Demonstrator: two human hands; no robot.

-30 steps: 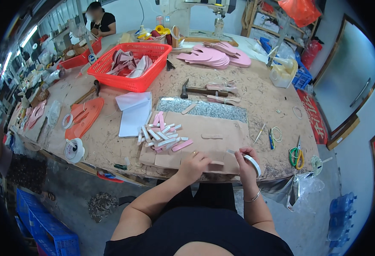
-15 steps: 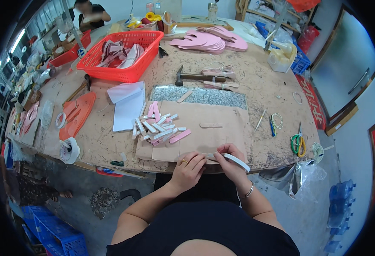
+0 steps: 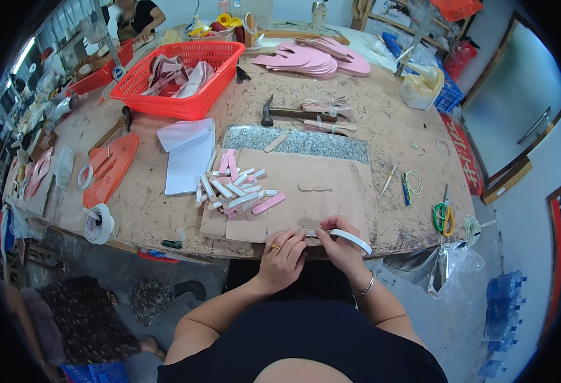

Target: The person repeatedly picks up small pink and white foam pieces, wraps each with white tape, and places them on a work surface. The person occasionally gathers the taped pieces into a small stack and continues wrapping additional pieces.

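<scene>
R hand clamped on white tape roll, prob. to steady it — L hand just beside, fingers curled — can't tell grip

From your head, your wide fisheye camera looks down and forward, near above your bare left hand and bare right hand, reaching across the broad, brown, dark-flecked worktable to the pale far wall.

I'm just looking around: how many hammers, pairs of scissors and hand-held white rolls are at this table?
Hammers: 2 (centre hammer, left hammer)
Scissors: 1
White roll, in the right hand: 1
Total: 4
</scene>
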